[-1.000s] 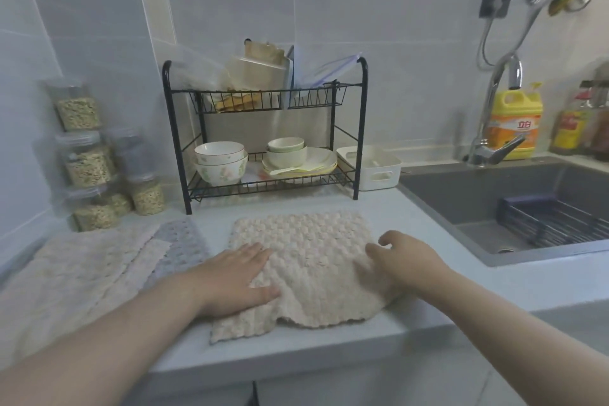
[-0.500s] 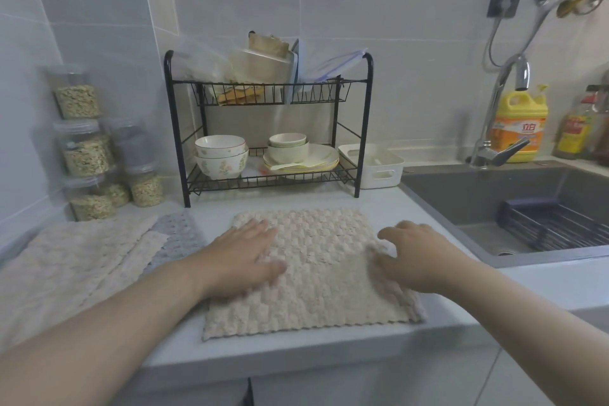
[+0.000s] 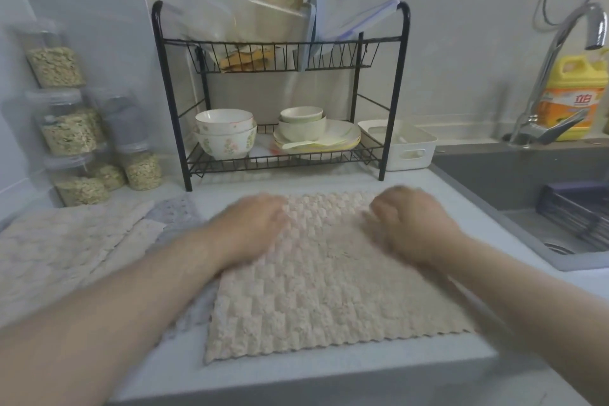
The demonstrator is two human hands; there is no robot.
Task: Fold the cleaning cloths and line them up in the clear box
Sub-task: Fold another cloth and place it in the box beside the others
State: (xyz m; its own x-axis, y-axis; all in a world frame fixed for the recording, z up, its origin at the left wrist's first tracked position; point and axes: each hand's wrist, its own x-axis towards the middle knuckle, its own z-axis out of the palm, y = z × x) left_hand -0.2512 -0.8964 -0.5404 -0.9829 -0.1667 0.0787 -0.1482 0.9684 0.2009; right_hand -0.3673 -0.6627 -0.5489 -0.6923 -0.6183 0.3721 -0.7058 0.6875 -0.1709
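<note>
A beige waffle-textured cleaning cloth [image 3: 313, 303] lies spread flat on the grey counter [image 3: 346, 369], its near edge close to the counter's front. Both of my hands are on its far half and blurred by motion. My left hand [image 3: 252, 227] rests flat near the far left corner. My right hand [image 3: 412, 227] sits near the far right corner with bent fingers; the blur hides whether they pinch the cloth. More beige cloths [image 3: 62, 250] lie piled at the left, with a grey cloth [image 3: 179, 212] partly under them.
A black two-tier dish rack [image 3: 280, 53] with bowls, plates and clear containers stands behind the cloth. A white basket [image 3: 400, 147] sits to its right. Jars of grain [image 3: 69, 132] line the left wall. The sink [image 3: 543, 194], tap and a yellow detergent bottle [image 3: 575, 95] are at right.
The cloth's turned-up near edge has been laid out flat. Both hands have slid away from me, from the cloth's middle toward its far corners.
</note>
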